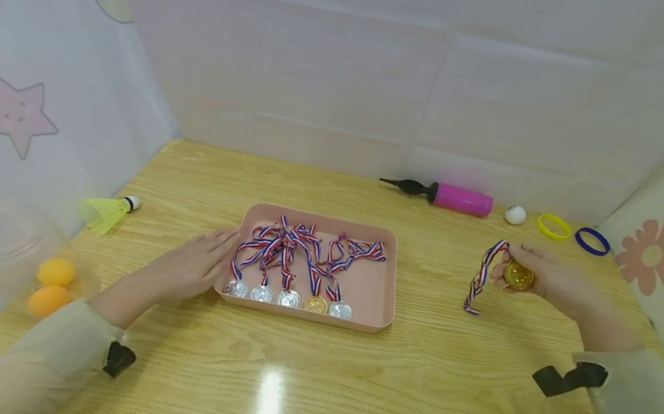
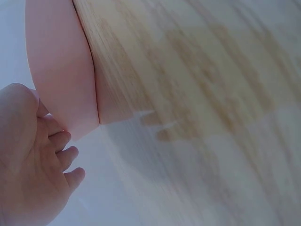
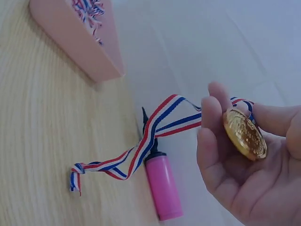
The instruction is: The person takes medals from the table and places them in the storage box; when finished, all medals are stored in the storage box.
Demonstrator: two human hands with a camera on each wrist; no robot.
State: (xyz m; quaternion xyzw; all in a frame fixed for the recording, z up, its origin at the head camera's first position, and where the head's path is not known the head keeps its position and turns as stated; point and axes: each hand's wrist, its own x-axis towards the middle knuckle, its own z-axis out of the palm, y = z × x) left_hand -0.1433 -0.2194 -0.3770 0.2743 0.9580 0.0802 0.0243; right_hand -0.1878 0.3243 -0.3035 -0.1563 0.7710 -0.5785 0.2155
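A pink tray (image 1: 372,283) sits mid-table with several medals on red, white and blue ribbons (image 1: 299,245); most discs are silver (image 1: 262,293), one is gold (image 1: 316,303). My left hand (image 1: 200,264) lies flat with straight fingers against the tray's left wall (image 2: 66,80). To the right of the tray my right hand (image 1: 541,277) holds a gold medal (image 1: 518,275) (image 3: 244,134) between thumb and fingers. Its striped ribbon (image 1: 481,276) (image 3: 141,150) hangs down, and its end touches the wood.
Along the back wall lie a pink hand pump (image 1: 449,196), a white ball (image 1: 515,214), a yellow band (image 1: 554,227) and a blue band (image 1: 593,241). A yellow shuttlecock (image 1: 106,210) and a clear tub with orange balls (image 1: 54,285) stand at the left.
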